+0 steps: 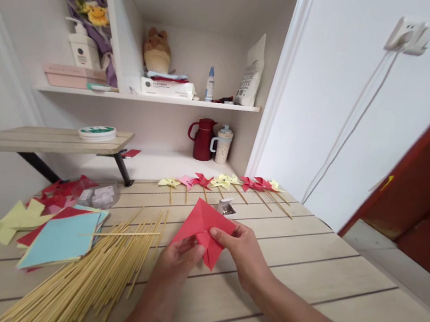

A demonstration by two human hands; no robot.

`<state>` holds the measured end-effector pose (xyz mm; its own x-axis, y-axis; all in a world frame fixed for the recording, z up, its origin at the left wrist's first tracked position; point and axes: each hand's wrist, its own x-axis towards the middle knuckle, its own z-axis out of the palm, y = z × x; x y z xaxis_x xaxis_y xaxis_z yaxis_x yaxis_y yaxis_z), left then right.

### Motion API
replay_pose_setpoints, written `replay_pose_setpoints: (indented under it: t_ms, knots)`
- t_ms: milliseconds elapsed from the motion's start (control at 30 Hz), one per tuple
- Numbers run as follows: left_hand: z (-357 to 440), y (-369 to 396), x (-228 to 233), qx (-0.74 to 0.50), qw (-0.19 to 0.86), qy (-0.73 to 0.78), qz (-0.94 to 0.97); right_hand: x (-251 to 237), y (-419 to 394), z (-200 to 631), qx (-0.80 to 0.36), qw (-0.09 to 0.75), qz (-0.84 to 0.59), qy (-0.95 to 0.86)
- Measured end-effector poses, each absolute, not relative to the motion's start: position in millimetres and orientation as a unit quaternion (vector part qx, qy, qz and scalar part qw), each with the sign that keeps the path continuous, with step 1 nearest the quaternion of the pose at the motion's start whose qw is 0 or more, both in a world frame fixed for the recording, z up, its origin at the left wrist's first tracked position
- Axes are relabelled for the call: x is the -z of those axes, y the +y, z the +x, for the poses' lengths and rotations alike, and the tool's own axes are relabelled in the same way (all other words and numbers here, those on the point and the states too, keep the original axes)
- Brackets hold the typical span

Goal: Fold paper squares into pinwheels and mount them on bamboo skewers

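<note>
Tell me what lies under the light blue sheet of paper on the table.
Under the light blue sheet lie more paper sheets: red and yellow edges stick out at its left. How many there are is hidden. Bamboo sticks lie beside it, one across its corner.

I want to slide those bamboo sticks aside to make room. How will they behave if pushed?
The bamboo sticks look thin, round and light, so they would probably roll and fan out rather than move as one bundle. They lie loose and crossed on the table, so a push likely scatters some toward the paper sheets.

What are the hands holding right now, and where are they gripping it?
Both hold one folded red paper: the left hand pinches its lower middle, the right hand its right edge.
</note>
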<state>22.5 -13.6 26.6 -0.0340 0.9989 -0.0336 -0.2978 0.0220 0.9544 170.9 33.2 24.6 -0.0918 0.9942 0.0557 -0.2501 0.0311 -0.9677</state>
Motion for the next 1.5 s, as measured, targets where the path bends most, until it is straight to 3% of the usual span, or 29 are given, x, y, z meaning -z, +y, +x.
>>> replay_pose_setpoints:
  t_ms: [167, 1133, 1500]
  knots:
    - [22, -14, -23, -0.553, 0.59, 0.459, 0.368, -22, 28, 166, -0.597, 0.533, -0.381, -0.463]
    - [20, -13, -18, -0.549, 0.496, 0.537, 0.406, -24, 25, 166, -0.613, 0.489, -0.383, -0.488]
    - [28, -9, -17, -0.599, 0.588, 0.434, 0.327, -26, 23, 162, -0.616, 0.514, -0.378, -0.462]
